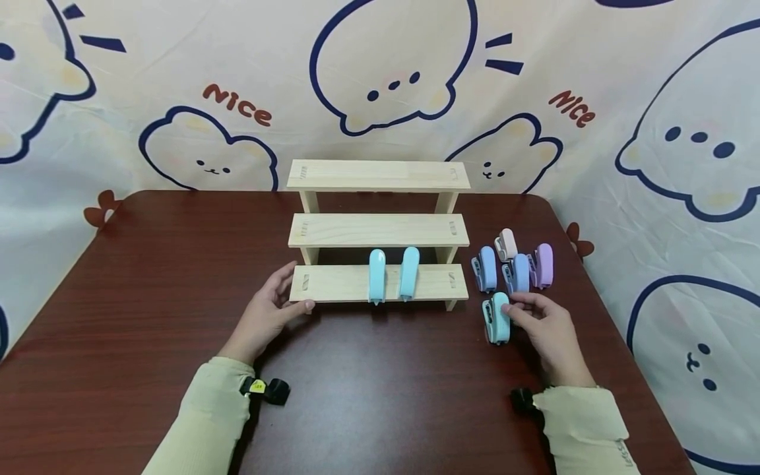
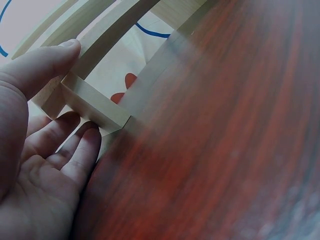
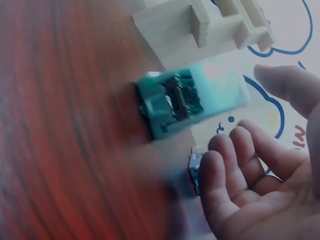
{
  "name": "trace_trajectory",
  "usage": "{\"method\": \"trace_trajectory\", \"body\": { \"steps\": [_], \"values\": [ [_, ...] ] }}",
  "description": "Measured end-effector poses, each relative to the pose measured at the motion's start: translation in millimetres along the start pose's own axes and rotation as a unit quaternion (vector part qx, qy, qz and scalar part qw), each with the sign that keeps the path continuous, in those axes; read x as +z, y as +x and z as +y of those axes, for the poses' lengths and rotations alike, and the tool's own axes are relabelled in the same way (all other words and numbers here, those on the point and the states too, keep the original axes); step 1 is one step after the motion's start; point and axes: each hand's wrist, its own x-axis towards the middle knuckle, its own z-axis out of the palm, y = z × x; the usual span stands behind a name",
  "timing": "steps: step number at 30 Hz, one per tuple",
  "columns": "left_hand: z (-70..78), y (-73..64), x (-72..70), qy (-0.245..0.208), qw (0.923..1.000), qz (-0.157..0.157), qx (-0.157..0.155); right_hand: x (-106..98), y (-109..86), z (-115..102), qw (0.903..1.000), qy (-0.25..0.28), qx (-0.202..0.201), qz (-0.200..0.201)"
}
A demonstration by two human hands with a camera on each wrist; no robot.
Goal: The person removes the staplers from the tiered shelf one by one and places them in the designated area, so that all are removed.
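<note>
My left hand (image 1: 270,316) grips the left end of the bottom step of a three-step wooden stand (image 1: 332,284). In the left wrist view the thumb (image 2: 55,62) lies along the step's edge and the fingers curl by the leg (image 2: 95,107). Two light-blue mini staplers (image 1: 377,277) (image 1: 409,274) lie side by side on that step. To the right of the stand, my right hand (image 1: 546,330) is at a teal mini stapler (image 1: 497,318), its thumb overlapping the stapler in the head view. The right wrist view shows a gap between thumb and loosely bent fingers, beside the teal stapler (image 3: 195,97).
Behind the teal stapler stand a blue stapler (image 1: 485,269), a periwinkle one (image 1: 518,272), a purple one (image 1: 541,266) and a white one (image 1: 506,244). The brown table (image 1: 380,396) meets a printed cloth (image 1: 380,145) at the back.
</note>
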Motion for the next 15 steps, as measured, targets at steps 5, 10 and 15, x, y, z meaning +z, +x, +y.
{"method": "trace_trajectory", "body": {
  "steps": [5,10,15],
  "values": [
    [-0.5,0.4,0.1,-0.001,1.0000,0.000,0.003,-3.9,-2.4,1.3,0.9990,0.034,0.005,0.030],
    [-2.3,1.2,-0.5,-0.005,1.0000,-0.003,0.007,-2.6,-5.5,-0.1,0.9972,0.056,-0.005,0.051],
    [-3.4,1.7,0.1,-0.007,0.9999,-0.003,0.008,-3.1,-10.1,-3.5,0.9926,0.100,-0.023,0.064]
  ]
}}
